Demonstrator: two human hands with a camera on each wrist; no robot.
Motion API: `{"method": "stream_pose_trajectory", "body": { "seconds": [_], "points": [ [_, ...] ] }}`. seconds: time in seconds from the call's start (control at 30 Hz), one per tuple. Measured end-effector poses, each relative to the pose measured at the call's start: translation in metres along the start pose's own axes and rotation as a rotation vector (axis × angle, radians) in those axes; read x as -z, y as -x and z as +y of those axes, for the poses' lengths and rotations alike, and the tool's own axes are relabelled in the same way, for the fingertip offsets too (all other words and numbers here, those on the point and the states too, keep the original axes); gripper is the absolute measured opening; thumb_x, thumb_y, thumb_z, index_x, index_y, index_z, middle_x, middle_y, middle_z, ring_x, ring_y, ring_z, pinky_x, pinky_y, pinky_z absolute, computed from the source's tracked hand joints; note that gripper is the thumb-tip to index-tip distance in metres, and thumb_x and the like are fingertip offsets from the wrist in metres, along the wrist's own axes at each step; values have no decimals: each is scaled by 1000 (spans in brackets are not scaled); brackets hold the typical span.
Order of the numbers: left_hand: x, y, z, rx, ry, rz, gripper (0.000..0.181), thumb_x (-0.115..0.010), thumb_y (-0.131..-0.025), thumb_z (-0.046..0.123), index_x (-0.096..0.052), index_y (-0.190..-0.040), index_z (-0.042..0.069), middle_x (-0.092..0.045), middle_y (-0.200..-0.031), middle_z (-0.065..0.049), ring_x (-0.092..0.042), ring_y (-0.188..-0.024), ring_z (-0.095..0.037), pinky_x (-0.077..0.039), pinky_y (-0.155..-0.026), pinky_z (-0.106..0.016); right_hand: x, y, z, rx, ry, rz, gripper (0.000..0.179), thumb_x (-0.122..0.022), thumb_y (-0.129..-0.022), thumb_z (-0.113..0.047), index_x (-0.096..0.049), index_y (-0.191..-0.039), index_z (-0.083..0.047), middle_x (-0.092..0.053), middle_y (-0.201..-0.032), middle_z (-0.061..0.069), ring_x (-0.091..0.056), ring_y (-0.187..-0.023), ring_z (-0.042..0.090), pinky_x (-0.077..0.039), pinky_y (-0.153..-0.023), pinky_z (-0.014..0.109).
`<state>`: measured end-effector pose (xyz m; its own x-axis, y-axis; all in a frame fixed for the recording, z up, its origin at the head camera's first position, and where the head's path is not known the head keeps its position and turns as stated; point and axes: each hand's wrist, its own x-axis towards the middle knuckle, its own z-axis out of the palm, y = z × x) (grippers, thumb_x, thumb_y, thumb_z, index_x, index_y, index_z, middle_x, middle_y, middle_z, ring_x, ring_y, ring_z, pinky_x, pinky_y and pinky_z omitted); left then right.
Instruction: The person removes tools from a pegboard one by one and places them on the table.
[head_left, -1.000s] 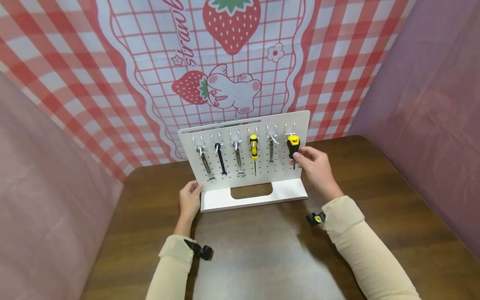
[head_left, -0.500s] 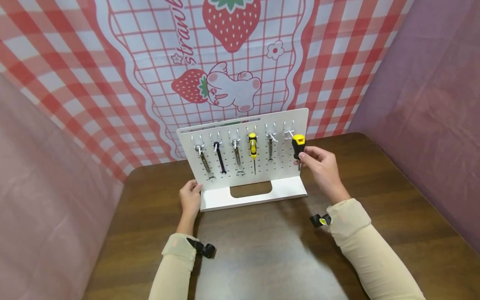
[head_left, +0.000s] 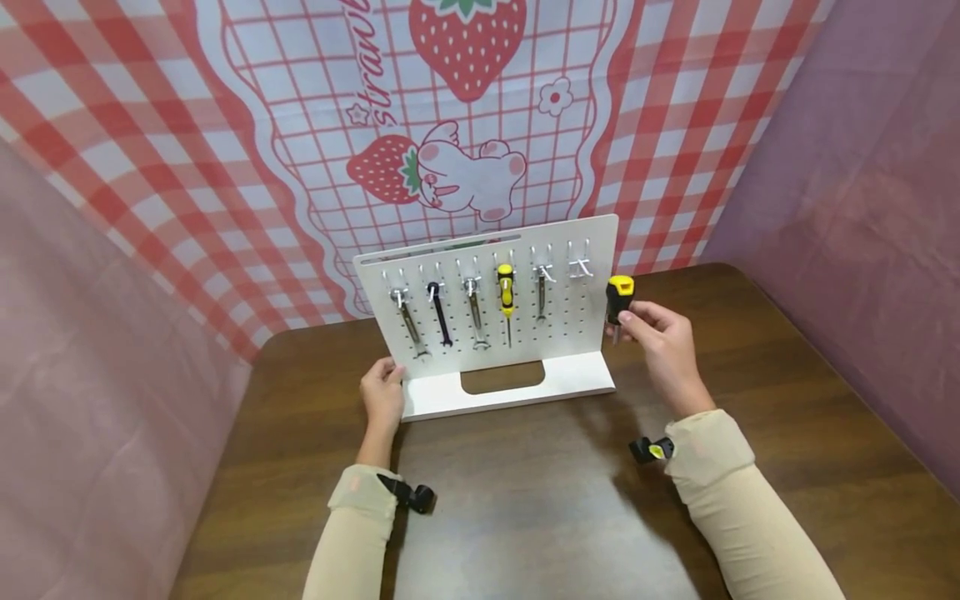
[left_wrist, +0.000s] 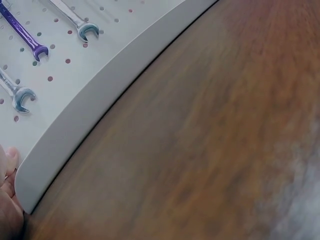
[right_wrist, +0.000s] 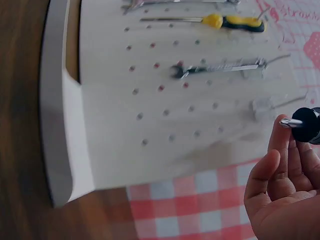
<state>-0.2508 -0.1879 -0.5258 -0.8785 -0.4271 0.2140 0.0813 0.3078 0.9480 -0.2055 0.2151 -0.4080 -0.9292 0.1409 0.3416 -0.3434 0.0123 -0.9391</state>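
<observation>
My right hand [head_left: 666,348] pinches a stubby screwdriver [head_left: 620,300] by its black and yellow handle, just off the right edge of a white pegboard stand [head_left: 564,325]. Its short shank points down, and the right wrist view shows a cross-shaped tip [right_wrist: 290,122]. At the board's lower left corner, my left hand [head_left: 382,393] grips the edge, some fingers hidden behind it. Wrenches hang from hooks, among them a dark purple one [head_left: 440,315] and a silver one [head_left: 409,323]. A longer yellow and black screwdriver [head_left: 506,292] hangs between two silver wrenches.
The rightmost hook [head_left: 581,267] on the board is bare. A brown wooden table [head_left: 495,483] carries the stand. Behind it hangs a red checked cloth [head_left: 675,167] with strawberries, and purple cloth [head_left: 847,250] covers the right side.
The stubby screwdriver has come off the rightmost hook and moved right, past the board's edge, in my right hand. My left hand stays at the board's corner.
</observation>
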Motion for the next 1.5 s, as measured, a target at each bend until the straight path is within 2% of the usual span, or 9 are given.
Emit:
{"method": "stream_pose_trajectory", "body": {
  "seconds": [0.17,0.27,0.43,0.5,0.67,0.87,1.07,1.27,1.5],
  "points": [
    [1,2,1,7,-16,5,12,-64,-94,-6,-68,-104,-12,-70,-102,-27,-67,-99,-35,-55,-87,-41,12,-5,17,-104,-67,36,17,-67,-96,-7,-65,-103,9,-72,-77,2,-63,-65,9,-53,-61,19],
    [1,2,2,2,-14,8,12,-64,-94,-6,-68,-103,-12,-70,-101,-26,-67,-97,-34,-54,-85,-40,20,-11,29,-204,-36,33,21,-66,-97,-8,-61,-105,11,-70,-75,-3,-59,-63,7,-52,-58,18],
    [0,2,1,3,-15,11,11,-64,-94,-6,-69,-102,-11,-71,-100,-25,-67,-95,-33,-54,-85,-41,33,-21,52,-350,47,-60,34,-62,-100,-13,-54,-113,17,-69,-77,-2,-58,-64,5,-53,-58,19],
    [0,2,1,5,-16,9,11,-64,-94,-6,-69,-102,-11,-71,-100,-25,-67,-96,-33,-54,-85,-42,38,-25,62,-390,72,-97,38,-60,-101,-14,-52,-117,20,-69,-79,0,-58,-64,5,-54,-59,19],
    [0,2,1,12,-14,4,11,-64,-94,-6,-69,-102,-11,-70,-103,-26,-67,-98,-34,-54,-88,-44,44,-33,85,-467,217,-180,42,-58,-102,-19,-52,-121,18,-65,-79,-2,-58,-66,3,-54,-62,19],
    [2,3,2,15,-1,-5,12,-64,-94,-6,-68,-104,-12,-70,-103,-27,-67,-99,-36,-53,-90,-45,44,-38,97,-514,253,-212,39,-56,-103,-17,-51,-119,18,-61,-77,-2,-58,-64,4,-54,-61,21],
    [1,1,1,6,6,-5,12,-64,-94,-5,-68,-103,-13,-70,-104,-27,-67,-100,-36,-53,-91,-46,43,-41,97,-550,315,-238,44,-56,-103,-19,-51,-125,19,-59,-83,2,-57,-65,5,-55,-63,21],
    [2,2,2,23,1,-15,13,-64,-94,-4,-68,-104,-12,-70,-105,-27,-66,-100,-37,-53,-91,-46,41,-44,98,-588,386,-262,46,-58,-102,-19,-53,-127,19,-60,-90,6,-58,-68,6,-56,-65,21],
    [2,2,4,38,17,-14,13,-64,-94,-4,-68,-105,-11,-70,-106,-26,-67,-101,-36,-53,-92,-46,39,-46,98,-599,446,-261,44,-60,-100,-18,-57,-123,19,-61,-77,3,-57,-63,7,-55,-61,22]
  ]
}}
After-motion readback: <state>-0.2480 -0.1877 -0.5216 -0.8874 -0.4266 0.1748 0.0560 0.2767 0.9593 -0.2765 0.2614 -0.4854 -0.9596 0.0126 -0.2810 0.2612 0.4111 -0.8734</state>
